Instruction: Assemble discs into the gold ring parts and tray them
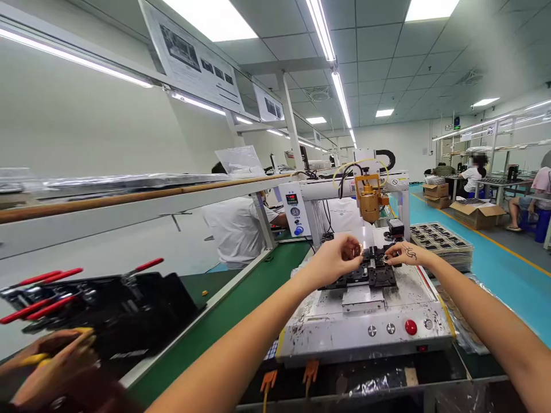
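My left hand (pixel 338 256) is over the left part of a black fixture (pixel 382 278), its fingers curled in a pinch near a small shiny coppery piece (pixel 357 250). Whether it grips that piece is hard to make out. At the fixture's right side my right hand (pixel 401 254) has thumb and fingertips together, touching a small part too small to name. The fixture sits on the white bed of a benchtop machine (pixel 327 321). Above and behind the hands hangs the machine's gold-coloured head (pixel 369 203).
A red button (pixel 410 327) and silver buttons line the machine's front. Stacked trays of parts (pixel 443 244) stand to the right. At left, a co-worker's gloved hands (pixel 55 361) are beside a black jig (pixel 142 310) with red-handled clamps. A green belt (pixel 206 338) runs between.
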Tool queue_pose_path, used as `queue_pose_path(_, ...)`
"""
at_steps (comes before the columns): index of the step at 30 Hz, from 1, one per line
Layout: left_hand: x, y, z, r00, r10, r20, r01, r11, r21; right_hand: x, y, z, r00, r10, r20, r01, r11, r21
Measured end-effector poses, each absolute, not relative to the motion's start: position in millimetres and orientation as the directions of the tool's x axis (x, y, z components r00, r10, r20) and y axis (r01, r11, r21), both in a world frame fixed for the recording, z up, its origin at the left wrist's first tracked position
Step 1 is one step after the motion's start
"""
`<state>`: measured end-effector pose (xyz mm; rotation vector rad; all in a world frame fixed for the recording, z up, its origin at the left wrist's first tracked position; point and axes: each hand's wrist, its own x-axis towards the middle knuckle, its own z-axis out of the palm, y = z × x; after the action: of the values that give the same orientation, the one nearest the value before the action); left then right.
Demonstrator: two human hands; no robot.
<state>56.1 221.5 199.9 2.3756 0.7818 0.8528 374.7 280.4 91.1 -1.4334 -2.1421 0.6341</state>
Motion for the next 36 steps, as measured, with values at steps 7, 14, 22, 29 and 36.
queue_pose_path(7,-5.8,176.0,185.1,0.572,0.729,0.377,0.416,-0.654,0.632,370.5,285.6,87.6,-0.351,0.922,0.165,0.768,0.384,-0.512)
queue_pose_path(14,-5.9,139.8,161.7,0.528,0.733,0.428,0.369,-0.652,0.662,357.6,269.3,83.9,-0.172,0.896,0.41,0.811,0.365,-0.457)
queue_pose_path(22,-47.0,101.8,67.7,0.374,0.865,0.334,0.368,-0.469,0.803,356.2,102.2,21.3,0.241,0.678,0.694,0.825,0.234,-0.515)
queue_pose_path(29,-70.8,74.0,-11.5,0.335,0.93,0.151,0.35,-0.272,0.896,314.9,46.8,-30.6,0.305,0.519,0.798,0.887,0.15,-0.437)
queue_pose_path(36,-62.8,75.1,-37.2,0.494,0.868,0.043,0.291,-0.212,0.933,177.5,67.1,-75.9,-0.403,0.744,0.534,0.695,0.628,-0.35)
